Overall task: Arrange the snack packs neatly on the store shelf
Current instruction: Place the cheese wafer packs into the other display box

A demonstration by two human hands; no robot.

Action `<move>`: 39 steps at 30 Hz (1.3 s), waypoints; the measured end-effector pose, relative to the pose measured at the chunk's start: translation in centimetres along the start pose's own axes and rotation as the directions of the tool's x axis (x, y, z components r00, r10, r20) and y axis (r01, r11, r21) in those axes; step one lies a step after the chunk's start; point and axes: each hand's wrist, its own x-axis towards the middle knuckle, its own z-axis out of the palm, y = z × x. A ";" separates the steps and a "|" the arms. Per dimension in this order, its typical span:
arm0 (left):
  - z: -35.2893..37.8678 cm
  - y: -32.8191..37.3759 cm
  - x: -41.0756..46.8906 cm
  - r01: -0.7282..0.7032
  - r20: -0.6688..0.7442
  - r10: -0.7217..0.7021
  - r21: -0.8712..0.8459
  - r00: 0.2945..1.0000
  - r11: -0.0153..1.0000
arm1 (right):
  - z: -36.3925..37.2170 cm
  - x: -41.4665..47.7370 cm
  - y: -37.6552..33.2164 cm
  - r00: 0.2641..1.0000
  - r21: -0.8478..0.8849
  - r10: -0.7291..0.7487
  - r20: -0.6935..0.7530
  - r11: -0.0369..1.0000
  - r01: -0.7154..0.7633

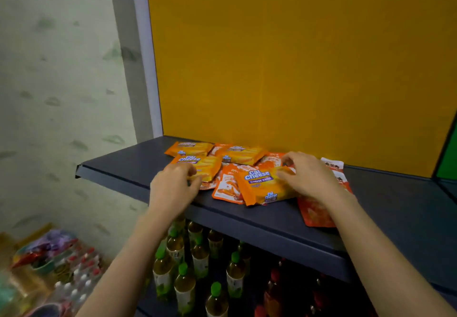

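Note:
Several snack packs lie in a loose heap on the dark blue shelf [247,215]. Yellow-orange Cal Cheese wafer packs sit at the back left [189,148], back middle [241,154] and left front [206,166]. My left hand [173,188] pinches the near edge of the left front pack. My right hand [309,178] grips the right end of another Cal Cheese pack [262,188], which lies tilted on top of orange-and-white pouches [226,189]. A red-orange pouch [315,214] sticks out under my right wrist. A white-and-red pack [332,164] lies behind my right hand.
An orange back panel [296,69] rises behind the shelf, with a green panel [448,158] at the far right. Green-capped tea bottles [183,282] and red-capped bottles [274,289] fill the shelf below. Crates of mixed goods [49,267] stand on the floor at the lower left.

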 end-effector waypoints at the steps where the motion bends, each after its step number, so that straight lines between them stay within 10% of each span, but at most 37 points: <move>1: 0.3 -0.2 0.9 0.001 0.004 -0.001 0.006 1.000 1.000 | 0.1 0.3 0.1 1.000 -0.010 0.023 -0.006 1.000 -0.023; 9: 2.5 -3.3 6.2 0.220 0.288 -0.207 -0.016 0.935 0.975 | 1.2 0.5 -1.1 0.948 -0.055 0.283 0.146 0.959 -0.278; 20: 3.1 -7.6 12.2 0.368 0.664 -0.110 -0.263 0.740 0.892 | 1.2 1.9 -2.3 0.836 0.130 0.457 0.305 0.849 -0.512; 31: 3.1 -8.8 12.3 0.443 0.581 0.074 -0.690 0.810 0.573 | 0.4 1.1 -3.5 0.771 0.273 0.615 0.166 0.722 -0.636; 39: 2.2 -7.8 12.0 0.479 0.552 0.263 -0.827 0.792 0.293 | 0.0 -3.0 -3.2 0.754 0.713 0.653 0.072 0.494 -0.497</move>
